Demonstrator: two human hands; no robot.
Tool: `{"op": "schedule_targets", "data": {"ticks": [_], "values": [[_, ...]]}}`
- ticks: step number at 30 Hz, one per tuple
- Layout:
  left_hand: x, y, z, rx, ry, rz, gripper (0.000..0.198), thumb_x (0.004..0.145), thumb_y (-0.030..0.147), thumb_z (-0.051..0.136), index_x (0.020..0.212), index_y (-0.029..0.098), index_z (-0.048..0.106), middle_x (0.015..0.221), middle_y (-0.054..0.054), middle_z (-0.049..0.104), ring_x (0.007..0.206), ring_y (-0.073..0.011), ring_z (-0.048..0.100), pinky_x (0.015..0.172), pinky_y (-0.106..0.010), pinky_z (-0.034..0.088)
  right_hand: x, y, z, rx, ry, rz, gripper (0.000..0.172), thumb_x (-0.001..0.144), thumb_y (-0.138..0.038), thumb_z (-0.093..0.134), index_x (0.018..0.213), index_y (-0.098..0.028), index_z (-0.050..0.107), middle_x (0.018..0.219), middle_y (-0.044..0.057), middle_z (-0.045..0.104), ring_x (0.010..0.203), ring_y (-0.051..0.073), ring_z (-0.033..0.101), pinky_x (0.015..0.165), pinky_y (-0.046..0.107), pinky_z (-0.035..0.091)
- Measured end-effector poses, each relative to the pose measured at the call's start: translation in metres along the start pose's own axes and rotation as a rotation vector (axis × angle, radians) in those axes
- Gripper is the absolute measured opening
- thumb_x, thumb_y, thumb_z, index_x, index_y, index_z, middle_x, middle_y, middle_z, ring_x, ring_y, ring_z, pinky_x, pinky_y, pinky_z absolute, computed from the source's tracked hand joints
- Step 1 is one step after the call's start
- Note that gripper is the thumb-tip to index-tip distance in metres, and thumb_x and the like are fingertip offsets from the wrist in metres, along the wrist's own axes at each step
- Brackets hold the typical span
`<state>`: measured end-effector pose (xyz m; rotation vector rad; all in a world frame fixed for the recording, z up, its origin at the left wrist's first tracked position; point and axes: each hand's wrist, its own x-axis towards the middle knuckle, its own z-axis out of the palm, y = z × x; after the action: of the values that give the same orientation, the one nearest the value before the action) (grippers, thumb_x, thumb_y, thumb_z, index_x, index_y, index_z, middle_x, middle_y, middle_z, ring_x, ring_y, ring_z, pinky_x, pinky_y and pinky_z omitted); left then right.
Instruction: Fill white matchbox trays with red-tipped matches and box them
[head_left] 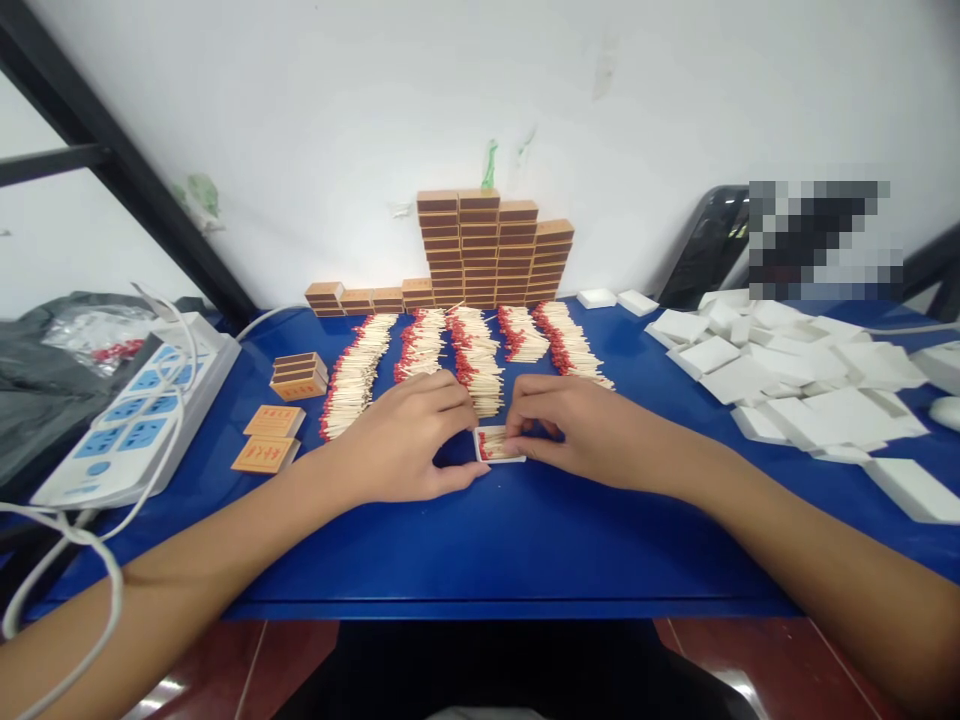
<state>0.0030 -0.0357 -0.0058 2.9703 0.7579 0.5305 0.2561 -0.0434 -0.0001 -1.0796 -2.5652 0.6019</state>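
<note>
A small white matchbox tray [501, 459] lies on the blue table, partly filled with red-tipped matches [492, 442]. My left hand [416, 440] steadies its left end, thumb at the near corner and fingers at the far one. Over the right end, my right hand [559, 422] is closed, its fingertips pinched on the matches inside; how many it grips is hidden. Just beyond the hands, loose matches lie in several long rows, including a left row [360, 370], a middle row [476, 360] and a right row [574, 345], heads mostly pointing left.
Finished-looking matchboxes [480, 250] are stacked against the wall. More orange matchboxes [274, 422] lie at left, near a white power strip [142, 410] with looping cables. White trays [795, 370] form a heap at right, with a dark phone-like object [705, 245] behind.
</note>
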Motion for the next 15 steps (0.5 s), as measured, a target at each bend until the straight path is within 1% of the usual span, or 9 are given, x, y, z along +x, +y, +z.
{"op": "schedule_targets", "data": {"ticks": [3, 7, 9, 11, 15], "values": [[0.0005, -0.0002, 0.0003, -0.005, -0.006, -0.005, 0.031, 0.096, 0.046, 0.066, 0.101, 0.015, 0.072, 0.099, -0.010, 0.070, 0.096, -0.0263, 0.064, 0.091, -0.042, 0.053, -0.0005, 0.0000, 0.0044, 0.013, 0.004, 0.017, 0.009, 0.097, -0.027, 0.069, 0.092, -0.021, 0.074, 0.094, 0.003, 0.066, 0.077, 0.016, 0.062, 0.068, 0.029, 0.045], [0.0005, 0.0002, 0.0007, -0.003, -0.004, 0.001, 0.030, 0.097, 0.045, 0.065, 0.102, 0.016, 0.071, 0.099, -0.010, 0.070, 0.097, -0.0262, 0.064, 0.092, -0.042, 0.053, -0.0011, 0.0010, 0.0070, 0.037, 0.053, 0.008, 0.006, 0.096, -0.027, 0.072, 0.096, -0.021, 0.073, 0.096, 0.003, 0.067, 0.078, 0.015, 0.062, 0.069, 0.029, 0.046], [0.0005, 0.0006, 0.0009, 0.002, -0.003, 0.010, 0.028, 0.097, 0.043, 0.066, 0.101, 0.016, 0.071, 0.099, -0.010, 0.071, 0.097, -0.0261, 0.064, 0.093, -0.042, 0.053, -0.0005, -0.0001, 0.0082, 0.059, 0.071, -0.014, 0.007, 0.096, -0.028, 0.071, 0.099, -0.022, 0.074, 0.098, 0.003, 0.067, 0.080, 0.015, 0.063, 0.070, 0.029, 0.047], [0.0005, 0.0008, 0.0011, 0.001, -0.003, 0.012, 0.027, 0.097, 0.043, 0.065, 0.099, 0.017, 0.071, 0.099, -0.010, 0.071, 0.097, -0.0259, 0.064, 0.092, -0.042, 0.053, 0.0003, -0.0024, 0.0099, 0.077, 0.057, -0.025, 0.009, 0.098, -0.029, 0.070, 0.099, -0.022, 0.075, 0.098, 0.003, 0.067, 0.080, 0.016, 0.064, 0.070, 0.029, 0.047], [0.0005, 0.0009, 0.0011, -0.006, -0.011, 0.006, 0.028, 0.097, 0.044, 0.065, 0.099, 0.017, 0.070, 0.097, -0.009, 0.070, 0.095, -0.0257, 0.064, 0.090, -0.042, 0.053, 0.0008, -0.0055, 0.0112, 0.049, 0.035, 0.026, 0.011, 0.098, -0.030, 0.068, 0.094, -0.021, 0.075, 0.094, 0.003, 0.066, 0.078, 0.015, 0.063, 0.068, 0.029, 0.045]]}}
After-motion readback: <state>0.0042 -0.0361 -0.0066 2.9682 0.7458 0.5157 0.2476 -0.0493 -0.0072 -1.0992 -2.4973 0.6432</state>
